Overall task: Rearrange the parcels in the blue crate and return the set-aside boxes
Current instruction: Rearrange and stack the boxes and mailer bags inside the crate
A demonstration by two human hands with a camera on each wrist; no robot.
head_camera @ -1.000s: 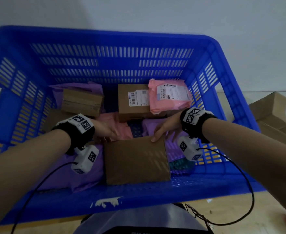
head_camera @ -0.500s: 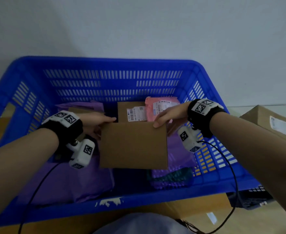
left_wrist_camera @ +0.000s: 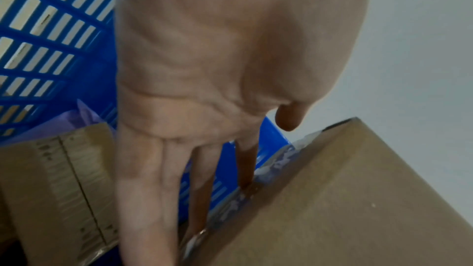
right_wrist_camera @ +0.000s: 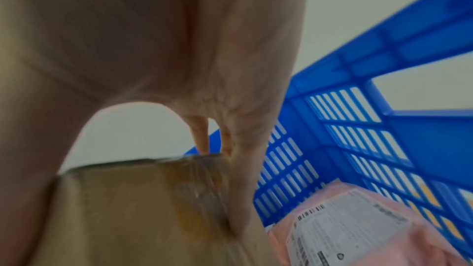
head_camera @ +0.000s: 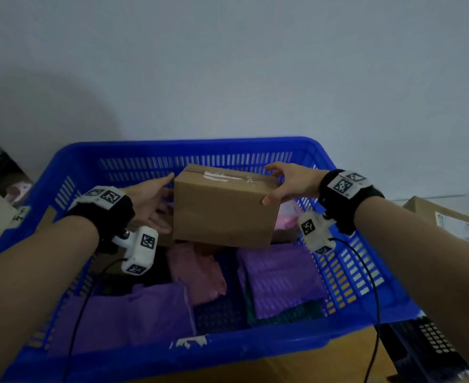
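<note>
I hold a brown cardboard box (head_camera: pixel 222 214) level in the air over the middle of the blue crate (head_camera: pixel 200 145), about at its rim height. My left hand (head_camera: pixel 156 203) lies against the box's left end with straight fingers (left_wrist_camera: pixel 143 189) pressed flat on it and the thumb at the top edge. My right hand (head_camera: pixel 286 183) grips the right end, thumb on the near face and fingers (right_wrist_camera: pixel 238 189) over the far side. White tape residue runs along the box top. The crate parcels directly under the box are hidden.
On the crate floor lie purple mailers (head_camera: pixel 280 280) (head_camera: pixel 133 313) and a pink mailer (head_camera: pixel 200 272). A labelled pink mailer (right_wrist_camera: pixel 358 230) sits by the right wall, another cardboard box (left_wrist_camera: pixel 51 189) by the left. Outside the crate at right stands a labelled carton (head_camera: pixel 454 219).
The box has come up off the parcels near the crate's front to rim height, carried between both hands. The hands rose with it and shifted to its two ends.
</note>
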